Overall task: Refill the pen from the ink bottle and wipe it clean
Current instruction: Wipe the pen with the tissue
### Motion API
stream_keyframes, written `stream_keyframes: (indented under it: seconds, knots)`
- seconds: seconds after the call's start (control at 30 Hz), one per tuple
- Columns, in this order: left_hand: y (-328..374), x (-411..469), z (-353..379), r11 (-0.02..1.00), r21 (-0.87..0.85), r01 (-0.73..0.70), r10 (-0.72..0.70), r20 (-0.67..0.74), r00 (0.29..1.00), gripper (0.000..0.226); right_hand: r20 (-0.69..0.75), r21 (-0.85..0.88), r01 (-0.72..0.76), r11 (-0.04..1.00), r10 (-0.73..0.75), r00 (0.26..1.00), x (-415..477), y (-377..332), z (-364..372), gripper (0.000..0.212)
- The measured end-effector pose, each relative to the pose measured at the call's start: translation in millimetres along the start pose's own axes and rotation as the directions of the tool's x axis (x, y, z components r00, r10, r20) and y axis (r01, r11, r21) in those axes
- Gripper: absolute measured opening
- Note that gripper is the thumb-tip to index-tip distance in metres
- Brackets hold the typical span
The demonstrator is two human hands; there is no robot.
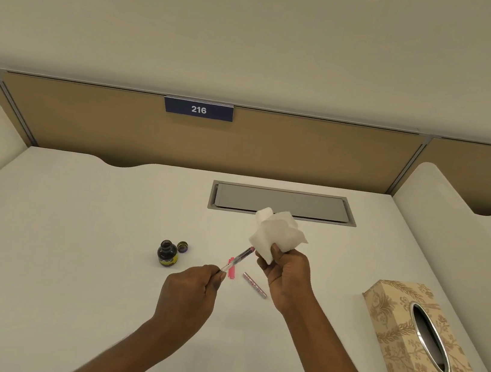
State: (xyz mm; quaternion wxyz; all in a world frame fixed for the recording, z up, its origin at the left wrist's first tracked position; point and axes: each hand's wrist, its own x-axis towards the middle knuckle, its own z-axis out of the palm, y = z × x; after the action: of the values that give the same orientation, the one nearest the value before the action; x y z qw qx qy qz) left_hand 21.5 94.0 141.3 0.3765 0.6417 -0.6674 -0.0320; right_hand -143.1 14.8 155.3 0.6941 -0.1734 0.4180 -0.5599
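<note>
Left hand (192, 285) holds pen (237, 258) above open desk (70, 256).

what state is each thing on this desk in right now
ink bottle: open, upright
bottle cap: off, beside the bottle
pen: disassembled, held by left hand
tissue: crumpled, in right hand
pink pen part: lying on desk
pen barrel: lying on desk
tissue box: lying flat

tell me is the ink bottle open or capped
Open. The ink bottle stands upright on the desk with a bare neck; its cap lies beside it.
</note>
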Motion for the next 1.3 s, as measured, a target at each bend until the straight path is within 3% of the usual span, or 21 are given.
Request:
stream_keyframes:
  seconds: [0.17, 0.3, 0.37, 0.47, 0.63, 0.73, 0.83, 0.93, 1.0, 1.13, 1.3]
  knots:
    - [0.2, 4.5, -1.7, 1.0, 0.002, -0.02, 0.02, -0.042, 0.999, 0.036, -0.118, 0.005, 0.018, 1.0, -0.017, 0.993, -1.0, 0.0, -0.4, 0.021]
    - [0.4, 7.1, -1.4, 0.999, -0.022, -0.024, 0.022, -0.08, 0.997, 0.036, -0.186, -0.31, 0.043, 0.95, -0.105, 0.977, 0.2, 5.5, -0.3, 0.008]
    - [0.1, 8.1, -1.0, 0.999, -0.001, -0.043, 0.043, -0.072, 0.996, 0.035, -0.151, -0.461, 0.026, 0.887, -0.108, 0.983, -0.8, 7.4, -0.5, 0.007]
    - [-2.6, 9.1, 1.4, 0.996, 0.06, -0.073, 0.076, -0.042, 0.996, 0.035, -0.002, -0.553, 0.09, 0.828, -0.11, 0.994, -7.9, 6.3, 3.7, 0.017]
    - [-7.2, 9.3, 2.4, 0.99, 0.104, -0.095, 0.097, -0.015, 0.995, 0.036, 0.199, -0.419, 0.193, 0.887, -0.118, 0.973, -13.4, 5.9, 9.6, 0.021]
    - [-7.4, 10.3, -0.7, 0.993, 0.069, -0.091, 0.091, 0.007, 0.996, 0.038, 0.25, -0.118, 0.064, 0.991, -0.033, 0.968, -13.5, 3.4, 8.0, 0.036]
    - [-6.3, 11.4, -5.4, 0.998, -0.057, 0.03, -0.026, 0.071, 0.997, 0.036, 0.265, 0.046, -0.068, 0.997, 0.053, 0.963, -8.5, 3.0, 5.4, 0.038]
    - [-3.5, 12.7, -8.3, 0.942, -0.207, 0.264, -0.217, 0.225, 0.95, 0.024, 0.291, 0.001, -0.01, 1.0, 0.009, 0.957, -6.3, 3.1, 5.4, 0.037]
    - [-0.6, 13.4, -12.9, 0.899, -0.268, 0.345, -0.271, 0.279, 0.921, 0.021, 0.309, -0.081, 0.064, 0.995, -0.036, 0.95, -8.4, 3.3, 7.1, 0.029]
    - [3.8, 15.9, -18.7, 0.873, -0.302, 0.383, -0.28, 0.334, 0.9, 0.022, 0.306, -0.143, 0.124, 0.982, -0.075, 0.949, -7.7, 7.3, 10.6, 0.023]
    - [3.9, 18.5, -19.0, 0.911, -0.256, 0.323, -0.221, 0.357, 0.908, 0.022, 0.28, -0.26, 0.174, 0.95, -0.098, 0.955, -8.2, 11.4, 14.0, 0.017]
